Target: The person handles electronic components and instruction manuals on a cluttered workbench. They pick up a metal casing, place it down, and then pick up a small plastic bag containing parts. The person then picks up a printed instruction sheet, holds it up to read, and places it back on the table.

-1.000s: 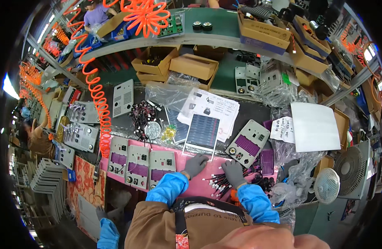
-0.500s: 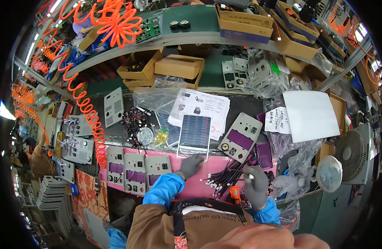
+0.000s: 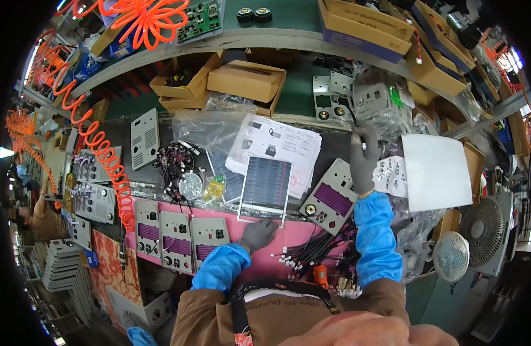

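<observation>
My left hand (image 3: 259,234), in a grey glove, rests at the lower edge of a dark striped sheet with a white border (image 3: 264,183). Its fingers are bent, closed on that edge. My right hand (image 3: 363,161), also gloved, is stretched forward beyond a grey panel with purple slats (image 3: 330,199). Its fingers are drawn together near a small pale piece and a dark strand, too small to name. Black cables with white connectors (image 3: 303,248) lie below that panel. More purple-slatted panels (image 3: 176,239) stand in a row left of my left hand.
Printed papers (image 3: 288,144) and a bundle of dark wires (image 3: 176,164) lie behind the sheet. Cardboard boxes (image 3: 245,81) and bagged grey panels (image 3: 372,101) are at the back. A coiled orange hose (image 3: 109,155) hangs left. A white foam sheet (image 3: 438,173) and a fan (image 3: 486,222) are right.
My right hand has moved from beside the cables forward, past the slatted panel toward the bagged panels. My left hand stays by the sheet's lower edge. The whole view has shifted slightly.
</observation>
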